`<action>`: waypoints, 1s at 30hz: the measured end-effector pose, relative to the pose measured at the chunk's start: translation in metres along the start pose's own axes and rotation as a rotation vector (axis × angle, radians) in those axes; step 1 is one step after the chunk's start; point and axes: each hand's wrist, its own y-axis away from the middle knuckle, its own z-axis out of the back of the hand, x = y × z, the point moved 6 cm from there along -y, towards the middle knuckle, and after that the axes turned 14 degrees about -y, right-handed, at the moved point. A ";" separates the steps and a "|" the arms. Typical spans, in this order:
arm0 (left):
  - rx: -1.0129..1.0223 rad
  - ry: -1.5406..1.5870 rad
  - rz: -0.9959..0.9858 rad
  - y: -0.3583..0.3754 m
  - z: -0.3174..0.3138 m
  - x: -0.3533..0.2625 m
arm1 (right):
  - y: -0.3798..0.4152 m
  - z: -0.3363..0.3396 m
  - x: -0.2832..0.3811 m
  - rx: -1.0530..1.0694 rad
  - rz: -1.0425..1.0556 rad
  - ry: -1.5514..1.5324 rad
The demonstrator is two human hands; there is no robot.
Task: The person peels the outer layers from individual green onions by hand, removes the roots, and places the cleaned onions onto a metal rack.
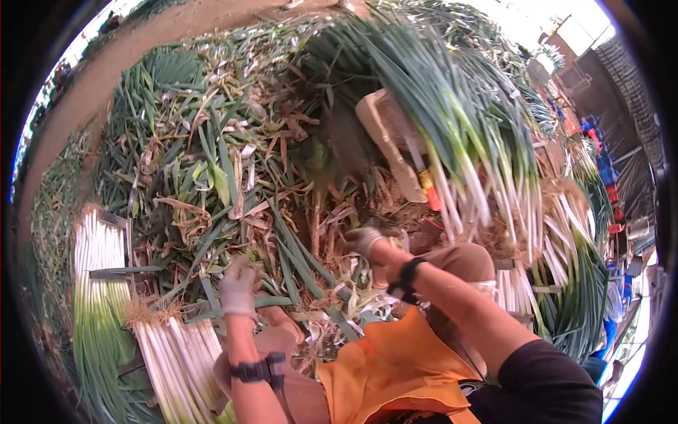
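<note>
My left hand (239, 284), in a pale glove, hangs over the leaf litter near my knee. Its fingers are blurred, and I cannot make out anything in them. My right hand (366, 242), also gloved, is above the litter in front of my other knee. Its fingertips are smeared, so their hold is unclear. Beyond it to the right, long green onions (452, 127) lean over a tan block (392, 148). A tool with a yellow and red handle (429, 189) lies beside the block, below the onions.
Bundled white-stemmed onions (102, 261) lie at the left, with another bundle (176, 353) close to my left arm. More bundles (565, 247) are at the right. Loose leaves (212, 162) cover the ground ahead. Blue and red items (606, 169) stand at the far right.
</note>
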 end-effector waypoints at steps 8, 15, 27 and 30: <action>-0.051 0.081 0.206 0.008 0.029 -0.008 | -0.174 -0.108 -0.134 -0.155 -0.602 0.061; -0.025 0.141 0.226 0.007 0.037 -0.008 | -0.209 -0.147 -0.141 0.027 -0.540 -0.058; -0.032 0.094 0.194 0.012 0.036 -0.009 | -0.204 -0.191 -0.065 0.159 -0.160 -0.764; -0.042 0.118 0.115 0.008 0.036 -0.014 | -0.113 -0.195 0.029 0.181 -0.133 -0.737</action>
